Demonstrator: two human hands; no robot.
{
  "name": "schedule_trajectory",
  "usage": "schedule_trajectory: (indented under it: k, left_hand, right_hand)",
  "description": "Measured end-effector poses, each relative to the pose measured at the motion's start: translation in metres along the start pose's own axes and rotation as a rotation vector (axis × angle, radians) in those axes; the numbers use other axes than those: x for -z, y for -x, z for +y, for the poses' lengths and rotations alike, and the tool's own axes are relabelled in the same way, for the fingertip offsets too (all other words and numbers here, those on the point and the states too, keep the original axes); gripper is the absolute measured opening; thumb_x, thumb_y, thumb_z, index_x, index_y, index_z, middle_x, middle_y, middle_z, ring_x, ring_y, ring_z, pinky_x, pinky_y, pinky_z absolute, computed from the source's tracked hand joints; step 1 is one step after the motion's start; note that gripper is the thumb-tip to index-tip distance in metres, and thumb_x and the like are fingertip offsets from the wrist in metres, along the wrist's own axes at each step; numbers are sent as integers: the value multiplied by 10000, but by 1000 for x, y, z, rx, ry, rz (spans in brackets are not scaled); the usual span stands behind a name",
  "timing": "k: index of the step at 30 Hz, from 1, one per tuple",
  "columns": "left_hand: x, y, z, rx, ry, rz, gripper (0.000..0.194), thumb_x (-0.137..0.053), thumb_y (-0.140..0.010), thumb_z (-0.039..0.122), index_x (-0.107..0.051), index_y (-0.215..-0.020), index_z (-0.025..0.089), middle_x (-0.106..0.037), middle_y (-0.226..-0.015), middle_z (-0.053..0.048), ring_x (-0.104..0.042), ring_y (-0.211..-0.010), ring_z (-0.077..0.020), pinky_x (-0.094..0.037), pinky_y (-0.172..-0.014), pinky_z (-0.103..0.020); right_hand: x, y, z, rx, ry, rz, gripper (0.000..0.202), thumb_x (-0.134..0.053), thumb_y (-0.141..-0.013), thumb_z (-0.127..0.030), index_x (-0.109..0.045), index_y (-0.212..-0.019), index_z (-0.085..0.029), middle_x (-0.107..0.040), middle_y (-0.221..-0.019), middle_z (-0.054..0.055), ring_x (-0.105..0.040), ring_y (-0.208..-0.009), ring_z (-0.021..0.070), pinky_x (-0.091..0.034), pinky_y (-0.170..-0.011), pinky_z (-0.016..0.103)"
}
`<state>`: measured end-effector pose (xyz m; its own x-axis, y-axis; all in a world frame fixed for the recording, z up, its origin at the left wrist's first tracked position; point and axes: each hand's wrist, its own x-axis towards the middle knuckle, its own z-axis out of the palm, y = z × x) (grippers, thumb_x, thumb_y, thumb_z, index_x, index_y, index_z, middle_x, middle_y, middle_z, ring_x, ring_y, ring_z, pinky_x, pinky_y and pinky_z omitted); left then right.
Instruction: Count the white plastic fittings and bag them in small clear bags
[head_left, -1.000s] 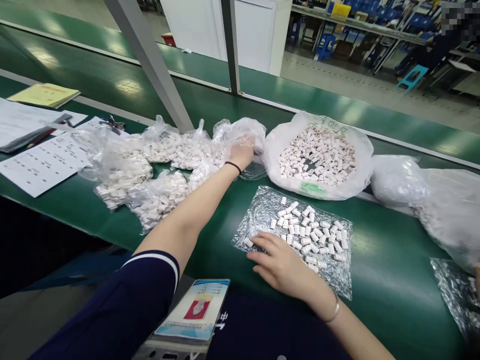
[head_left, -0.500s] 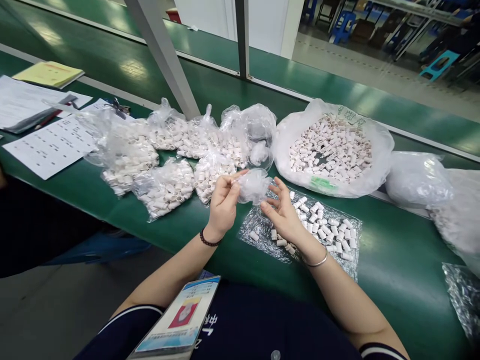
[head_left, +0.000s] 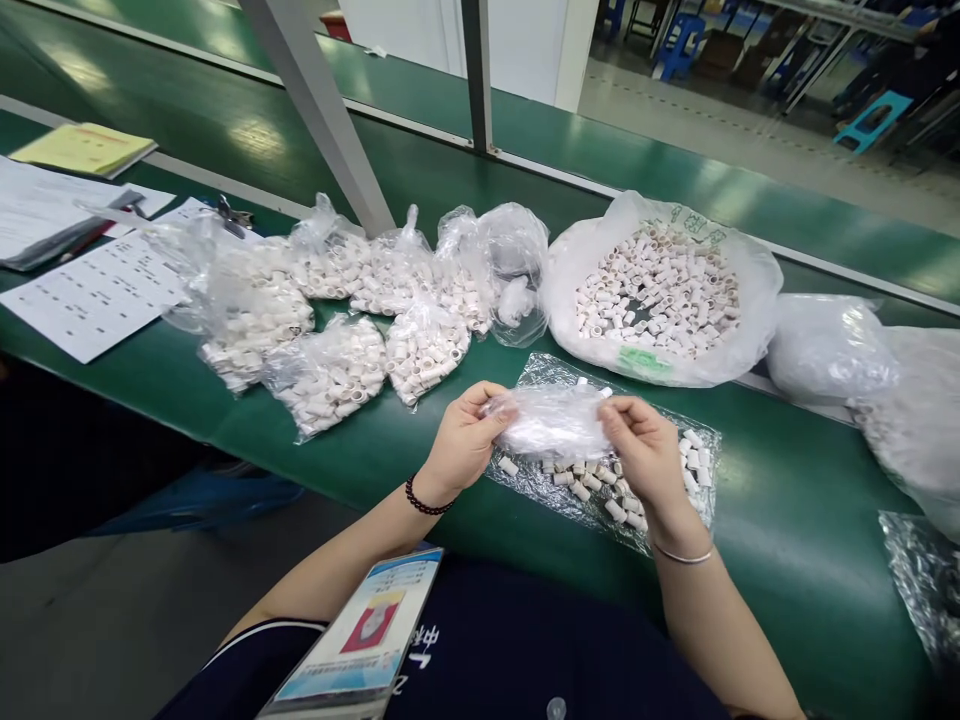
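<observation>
An empty clear plastic bag (head_left: 551, 421) is stretched between my two hands just above the green bench. My left hand (head_left: 465, 440) pinches its left end and my right hand (head_left: 645, 455) pinches its right end. Under the bag lies a crinkled clear sheet (head_left: 544, 490) strewn with several small white tubes (head_left: 694, 465). Behind it stands a large open white bag (head_left: 660, 290) full of the same tubes. To the left, several filled clear bags (head_left: 330, 375) lie in a cluster.
Printed papers (head_left: 97, 290) and a yellow pad (head_left: 82, 148) lie at the far left. Grey frame posts (head_left: 315, 110) rise behind the filled bags. More white bags (head_left: 825, 345) sit at the right. An ID badge (head_left: 360, 640) hangs at my chest.
My left hand drew back from the far bags with an empty bag. My right hand left the loose tubes and took its other end; the crumpled bag is now spread out.
</observation>
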<state>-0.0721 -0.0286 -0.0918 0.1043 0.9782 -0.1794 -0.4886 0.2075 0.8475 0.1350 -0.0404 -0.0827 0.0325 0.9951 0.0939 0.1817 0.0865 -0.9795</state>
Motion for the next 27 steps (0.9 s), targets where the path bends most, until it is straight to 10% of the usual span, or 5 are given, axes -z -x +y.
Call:
schedule_trajectory:
  k: [8, 14, 18, 22, 27]
  left_hand:
    - [1, -1, -6, -83, -70, 47, 421, -809, -696, 505, -533, -658, 190, -424, -555, 50, -355, -506, -79, -317, -475, -210]
    - [8, -3, -3, -393, -205, 179, 272, -772, -768, 441, -609, -777, 224, -457, -654, 33, -395, -594, -103, -362, -577, -238]
    - [-1, 9, -2, -502, -335, -22, 89, -710, -829, 302, -646, -815, 241, -553, -729, -2, -491, -676, -141, -398, -655, -277]
    - [-10, 20, -2, -586, -528, -301, 102, -638, -815, 152, -684, -834, 241, -564, -690, -16, -510, -641, -154, -396, -631, -293]
    - [4, -1, -11, -944, -942, 61, 196, -573, -776, 74, -650, -893, 211, -477, -674, 14, -424, -571, -122, -376, -550, -253]
  right_hand:
    - [30, 4, 11, -69, -326, 348, 288, -691, -829, -480, -553, -813, -227, -475, -667, -50, -433, -534, 84, -414, -499, 212]
    - [32, 16, -2, 212, 28, 379, 251, -568, -915, -457, -545, -1072, -262, -563, -1103, 61, -586, -1005, 192, -523, -866, 368]
    - [17, 20, -11, 390, 395, 204, 650, -690, -816, -370, -390, -1386, -282, -412, -1427, 121, -425, -1331, 308, -407, -1081, 524]
    - [12, 17, -8, 340, 491, 29, 280, -552, -853, -207, -599, -1126, -248, -623, -1156, 87, -608, -1085, 262, -520, -930, 460]
    - [8, 28, -6, 288, 128, 205, 109, -537, -920, -219, -571, -1022, -234, -660, -960, 56, -661, -910, 201, -567, -791, 366]
